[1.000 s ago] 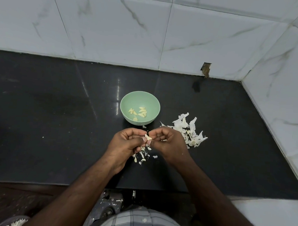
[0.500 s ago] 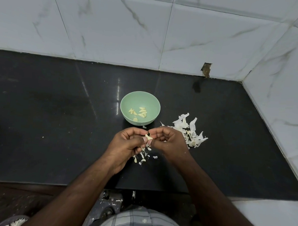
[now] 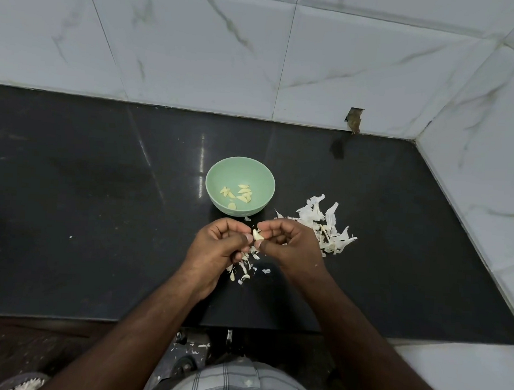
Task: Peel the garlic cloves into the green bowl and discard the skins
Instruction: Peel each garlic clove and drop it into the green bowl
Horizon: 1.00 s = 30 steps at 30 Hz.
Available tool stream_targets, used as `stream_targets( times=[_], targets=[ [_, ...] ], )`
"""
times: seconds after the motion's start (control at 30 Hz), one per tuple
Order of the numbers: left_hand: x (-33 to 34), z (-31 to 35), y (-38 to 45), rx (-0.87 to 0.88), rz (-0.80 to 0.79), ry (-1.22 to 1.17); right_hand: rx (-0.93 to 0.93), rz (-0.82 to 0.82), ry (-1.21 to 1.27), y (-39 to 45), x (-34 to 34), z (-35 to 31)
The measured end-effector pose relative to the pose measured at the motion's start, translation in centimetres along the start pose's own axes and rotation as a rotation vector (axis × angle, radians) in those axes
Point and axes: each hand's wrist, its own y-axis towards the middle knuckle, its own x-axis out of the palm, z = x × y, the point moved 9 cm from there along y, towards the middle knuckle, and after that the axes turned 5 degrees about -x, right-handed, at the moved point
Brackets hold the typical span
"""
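A green bowl stands on the black counter and holds several peeled garlic cloves. Just in front of it, my left hand and my right hand meet fingertip to fingertip. Both pinch one pale garlic clove between thumbs and forefingers. Small bits of skin lie on the counter under my hands. A larger pile of white garlic skins lies to the right of the bowl, partly behind my right hand.
The black counter ends at a white tiled wall behind and a tiled side wall on the right. A small broken gap shows at the wall's base. The counter's front edge runs near my forearms.
My hands have stayed in place in front of the bowl. The fingers have shifted slightly around the clove, which shows a little more between them.
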Motion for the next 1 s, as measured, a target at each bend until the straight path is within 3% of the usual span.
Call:
stream_targets(
  times=[0.5,0.83,1.0],
  targets=[
    [-0.3,0.5,0.2,0.068,0.020,0.161,-0.199,-0.036,-0.436,-0.5,0.9,-2.0],
    [-0.4,0.4,0.0,0.036,0.014,0.127,-0.096,-0.012,-0.254,-0.4,0.4,-1.1],
    [-0.1,0.3,-0.1,-0.016,-0.053,0.043,-0.061,-0.019,-0.030,-0.2,0.2,-1.1]
  ],
)
